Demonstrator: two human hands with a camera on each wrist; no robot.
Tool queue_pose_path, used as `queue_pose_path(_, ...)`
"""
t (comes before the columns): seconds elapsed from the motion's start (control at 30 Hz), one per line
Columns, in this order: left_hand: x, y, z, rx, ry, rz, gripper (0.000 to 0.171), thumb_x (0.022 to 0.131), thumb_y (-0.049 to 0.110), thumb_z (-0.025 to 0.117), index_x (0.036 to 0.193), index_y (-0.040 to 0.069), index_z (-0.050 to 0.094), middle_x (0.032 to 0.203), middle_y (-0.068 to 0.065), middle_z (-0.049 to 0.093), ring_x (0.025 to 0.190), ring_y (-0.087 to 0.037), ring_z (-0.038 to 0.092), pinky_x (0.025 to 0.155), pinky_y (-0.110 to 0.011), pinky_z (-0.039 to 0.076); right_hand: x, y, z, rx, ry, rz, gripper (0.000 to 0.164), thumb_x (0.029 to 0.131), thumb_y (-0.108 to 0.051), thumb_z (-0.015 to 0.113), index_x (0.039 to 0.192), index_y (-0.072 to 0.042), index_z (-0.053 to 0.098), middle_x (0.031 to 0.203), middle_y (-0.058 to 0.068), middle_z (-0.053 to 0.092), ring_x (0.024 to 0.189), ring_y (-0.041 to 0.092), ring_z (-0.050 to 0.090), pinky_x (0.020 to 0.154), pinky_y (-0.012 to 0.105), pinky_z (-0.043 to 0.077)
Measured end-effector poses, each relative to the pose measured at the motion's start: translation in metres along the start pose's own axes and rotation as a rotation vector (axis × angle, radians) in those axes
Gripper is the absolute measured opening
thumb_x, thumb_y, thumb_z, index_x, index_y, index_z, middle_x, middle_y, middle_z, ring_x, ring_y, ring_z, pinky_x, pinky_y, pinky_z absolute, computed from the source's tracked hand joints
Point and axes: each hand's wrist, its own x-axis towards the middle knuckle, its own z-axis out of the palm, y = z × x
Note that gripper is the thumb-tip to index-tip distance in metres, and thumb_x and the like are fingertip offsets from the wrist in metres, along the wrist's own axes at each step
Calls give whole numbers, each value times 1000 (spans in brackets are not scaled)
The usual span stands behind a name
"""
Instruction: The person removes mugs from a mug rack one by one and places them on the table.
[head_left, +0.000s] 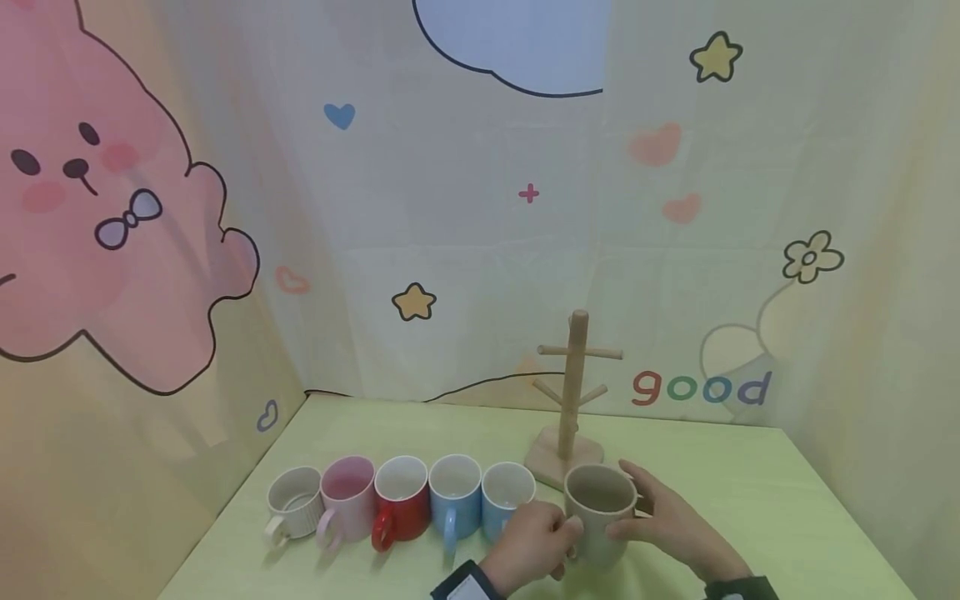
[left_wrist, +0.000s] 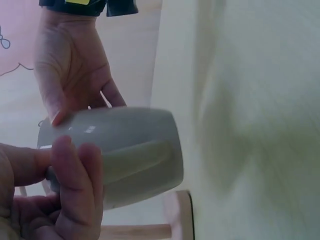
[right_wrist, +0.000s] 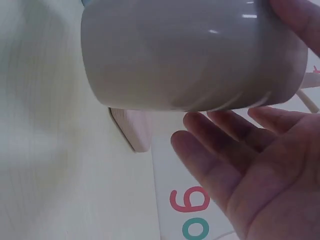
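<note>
A grey-beige mug (head_left: 597, 525) is held over the near side of the table, its mouth up. My left hand (head_left: 531, 537) grips it by the handle, thumb and fingers closed round it. On the mug's other side is my right hand (head_left: 678, 521), thumb near the front of its wall and fingers spread loosely toward the back. In the right wrist view the fingers (right_wrist: 215, 170) look relaxed, with a gap between palm and mug; whether the fingertips touch it is hard to tell. Behind the mug stands a wooden mug tree (head_left: 573, 392) with bare pegs.
A row of mugs stands left of my hands: a ribbed white mug (head_left: 295, 504), a pink mug (head_left: 350, 500), a red mug (head_left: 403, 508), a blue mug (head_left: 456, 504) and another blue mug (head_left: 501, 500). A printed curtain (head_left: 465, 208) hangs behind the pale green table (head_left: 780, 500).
</note>
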Motion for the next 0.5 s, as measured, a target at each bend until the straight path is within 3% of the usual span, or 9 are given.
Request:
queue_pose_path(0.17, 0, -3, 9, -46, 61, -15, 34, 97, 26, 58, 67, 9, 58, 54, 5, 54, 44, -9, 52, 44, -24, 38, -4, 5, -5, -43, 66, 31, 89, 88, -25, 76, 152, 6, 23, 146, 35, 39, 129, 52, 44, 95, 60, 46)
queue_pose_path(0.3, 0, -6, 15, -86, 93, -47, 33, 98, 29, 58, 70, 11, 57, 57, 4, 53, 47, -10, 52, 44, -25, 38, -7, 9, -10, -127, 134, 74, 75, 95, -27, 67, 149, 7, 29, 143, 38, 40, 127, 53, 46, 94, 58, 47)
queue_pose_path(0.5, 0, -11, 23, -97, 143, -72, 29, 98, 27, 59, 73, 13, 57, 54, 3, 53, 49, -10, 51, 50, -26, 39, -9, 15, -11, -440, 188, 115, 66, 97, -34, 62, 142, 10, 41, 137, 38, 46, 123, 55, 47, 93, 63, 44)
